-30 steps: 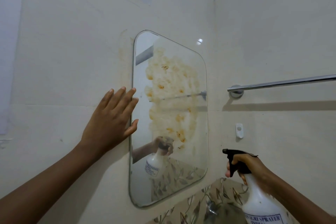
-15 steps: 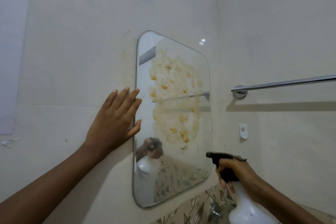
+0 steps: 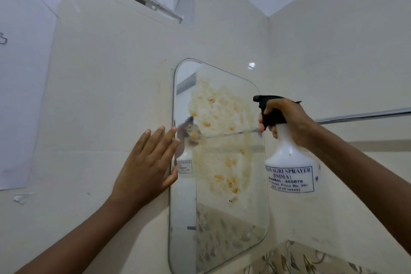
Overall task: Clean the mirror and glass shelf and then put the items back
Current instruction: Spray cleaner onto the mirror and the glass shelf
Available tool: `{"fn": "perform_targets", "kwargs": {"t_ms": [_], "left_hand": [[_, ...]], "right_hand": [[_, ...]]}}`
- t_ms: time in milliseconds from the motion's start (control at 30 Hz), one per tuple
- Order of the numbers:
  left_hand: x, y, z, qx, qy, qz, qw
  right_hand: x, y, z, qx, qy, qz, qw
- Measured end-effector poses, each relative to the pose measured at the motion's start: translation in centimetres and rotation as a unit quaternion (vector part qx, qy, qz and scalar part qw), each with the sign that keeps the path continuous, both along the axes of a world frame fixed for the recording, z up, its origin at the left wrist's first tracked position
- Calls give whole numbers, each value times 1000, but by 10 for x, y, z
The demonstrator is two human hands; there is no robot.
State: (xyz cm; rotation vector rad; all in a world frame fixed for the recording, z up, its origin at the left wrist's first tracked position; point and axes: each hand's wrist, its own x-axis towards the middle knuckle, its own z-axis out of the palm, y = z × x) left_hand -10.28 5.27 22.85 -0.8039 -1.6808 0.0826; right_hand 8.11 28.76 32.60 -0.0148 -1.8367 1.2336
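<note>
Step in hand, as judged: wetting mirror (image 3: 219,162), wall-mounted, centre, yellow smears mid-glass.
Spray bottle (image 3: 289,162) held right of glass; right hand (image 3: 287,118) clenched on black trigger head.
Left hand (image 3: 146,162) flat, fingers released, at mirror's left edge.
Next: trigger squeezed, nozzle kept on smears.

Both forearms bare, no sleeves; left hand (image 3: 145,168), right hand (image 3: 287,118) ungloved, ringless.

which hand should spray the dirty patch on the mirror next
Right. The right hand grips the spray bottle, its nozzle pointing at the mirror and its yellowish smear. The left hand lies flat against the wall at the mirror's edge, holding nothing.
</note>
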Motion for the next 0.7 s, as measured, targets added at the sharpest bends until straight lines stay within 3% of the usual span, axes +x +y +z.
{"fn": "perform_targets", "kwargs": {"t_ms": [367,700], "left_hand": [[0,1,0,3,6,-4,1000],[-4,1,-1,7,13,0,1000]], "right_hand": [[1,43,-9,-91,29,-82,992],[-5,27,-71,-68,-79,-26,994]]}}
